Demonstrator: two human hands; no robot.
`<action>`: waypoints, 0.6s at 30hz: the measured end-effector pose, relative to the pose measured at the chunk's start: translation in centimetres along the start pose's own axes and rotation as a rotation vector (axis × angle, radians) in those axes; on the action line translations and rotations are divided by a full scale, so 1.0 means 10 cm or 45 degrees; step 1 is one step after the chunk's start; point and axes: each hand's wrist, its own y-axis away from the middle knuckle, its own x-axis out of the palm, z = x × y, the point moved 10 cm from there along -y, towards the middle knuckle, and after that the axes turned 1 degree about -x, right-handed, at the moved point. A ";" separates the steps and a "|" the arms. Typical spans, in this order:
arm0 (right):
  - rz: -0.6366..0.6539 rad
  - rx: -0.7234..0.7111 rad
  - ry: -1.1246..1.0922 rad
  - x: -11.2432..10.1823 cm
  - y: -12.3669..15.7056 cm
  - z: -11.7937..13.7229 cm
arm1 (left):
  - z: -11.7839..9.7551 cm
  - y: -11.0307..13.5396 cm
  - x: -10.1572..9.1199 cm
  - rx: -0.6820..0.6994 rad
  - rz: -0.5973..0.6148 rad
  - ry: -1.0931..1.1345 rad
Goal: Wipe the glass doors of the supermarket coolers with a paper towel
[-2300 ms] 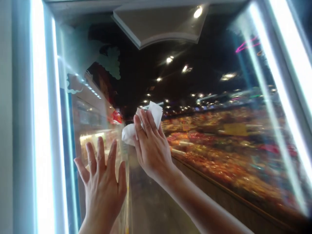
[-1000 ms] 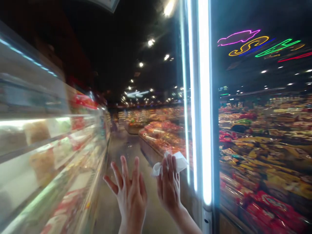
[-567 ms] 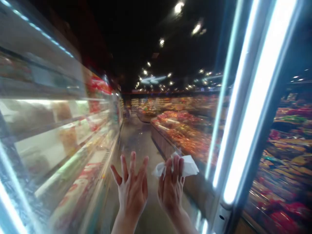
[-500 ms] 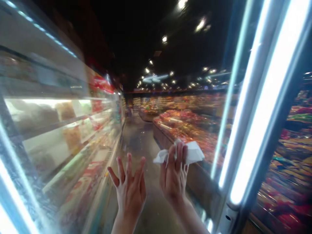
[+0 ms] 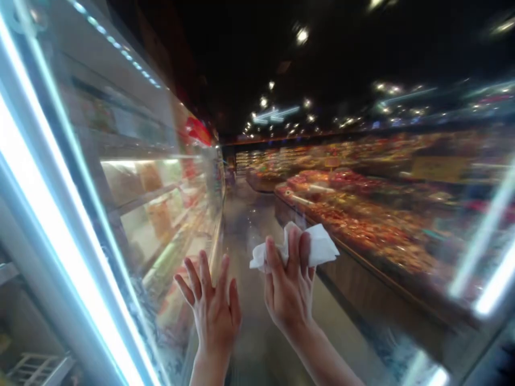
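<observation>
My left hand (image 5: 215,316) is raised at the lower middle, its fingers spread and nothing in it. It appears to rest against or hover near a clear glass surface; I cannot tell whether it touches. Beside it on the right, my right hand (image 5: 289,300) has its fingers over a crumpled white tissue (image 5: 322,246). The tissue sticks out on both sides of the fingers and looks pressed flat on the far side of the hand. Both palms face away from me.
A bright light strip (image 5: 60,198) slants down the left side, and another strip (image 5: 494,284) stands at the right. Blurred shelves (image 5: 161,214) of goods line the left. A long display counter (image 5: 362,230) of packaged goods runs along the right, with an aisle floor (image 5: 245,214) between.
The whole view has shifted, with the shelves and counter sliding right and the left light strip coming further in. Both hands keep nearly the same place; the left thumb now stands apart from its fingers.
</observation>
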 end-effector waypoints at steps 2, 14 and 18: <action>0.014 -0.012 0.043 0.07 0.09 0.17 | 0.13 0.00 -0.05 0.015 0.015 0.006; -0.030 0.032 0.041 0.26 -0.02 0.89 | 0.73 -0.02 -0.28 0.070 0.083 0.035; -0.010 0.055 0.116 0.29 0.02 0.88 | 0.78 0.01 -0.26 0.080 0.092 0.073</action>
